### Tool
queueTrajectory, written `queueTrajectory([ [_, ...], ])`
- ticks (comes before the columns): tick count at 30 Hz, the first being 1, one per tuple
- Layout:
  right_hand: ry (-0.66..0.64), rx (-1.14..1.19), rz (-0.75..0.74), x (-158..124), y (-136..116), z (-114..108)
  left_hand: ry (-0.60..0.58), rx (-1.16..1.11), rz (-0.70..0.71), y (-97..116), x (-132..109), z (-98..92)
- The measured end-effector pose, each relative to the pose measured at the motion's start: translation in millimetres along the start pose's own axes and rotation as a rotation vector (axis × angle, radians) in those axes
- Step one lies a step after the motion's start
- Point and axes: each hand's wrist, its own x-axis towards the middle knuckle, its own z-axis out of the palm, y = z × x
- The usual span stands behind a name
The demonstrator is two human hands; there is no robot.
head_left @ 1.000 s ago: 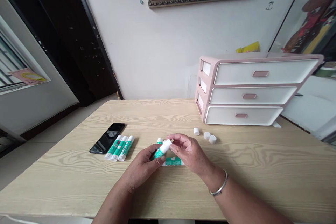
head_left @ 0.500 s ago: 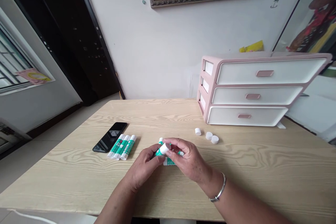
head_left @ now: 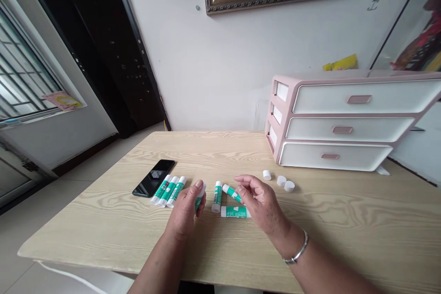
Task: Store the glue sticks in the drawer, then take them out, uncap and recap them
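My left hand [head_left: 188, 209] is wrapped around a green and white glue stick [head_left: 199, 201], whose white upper end shows beside the thumb. My right hand [head_left: 258, 200] hovers with loosely curled fingers, thumb and fingertips apart, and nothing visible between them. Just left of it lie three loose glue sticks: one pointing away from me [head_left: 217, 196], one slanted [head_left: 232, 193], and one lying sideways [head_left: 234, 212]. The right hand partly hides the ends of the last two. Beyond my left hand, three more glue sticks [head_left: 168, 191] lie side by side.
A black phone [head_left: 153, 178] rests against the row of glue sticks on the wooden table [head_left: 193, 151]. Three white caps [head_left: 281, 181] sit to the right of my right hand. Behind them stands a pink and white drawer unit [head_left: 339, 152]. A framed picture [head_left: 275, 4] hangs on the wall.
My hands have come apart: the left moved leftward with the glue stick, and the right let go of its white end. The loose glue sticks beneath are now uncovered. The view has shifted slightly.
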Motion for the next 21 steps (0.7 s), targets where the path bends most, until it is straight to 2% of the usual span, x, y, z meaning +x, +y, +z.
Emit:
queueTrajectory([
  [4, -0.014, -0.009, 0.010, 0.5, 1.5, -0.6, 0.080, -0.085, -0.023, -2.7, 3.2, 0.7],
  [16, -0.010, -0.015, 0.039, 2.4, 1.2, -2.8, 0.162, -0.127, -0.031, -6.4, 4.7, -1.9],
  [19, -0.008, -0.024, 0.048, 3.1, 3.0, -3.6, 0.215, 0.022, -0.051, -3.7, 4.6, -5.0],
  [21, -0.003, -0.036, 0.045, 4.0, 3.8, -4.2, 0.259, 0.294, -0.067, -1.6, 4.8, -7.5],
])
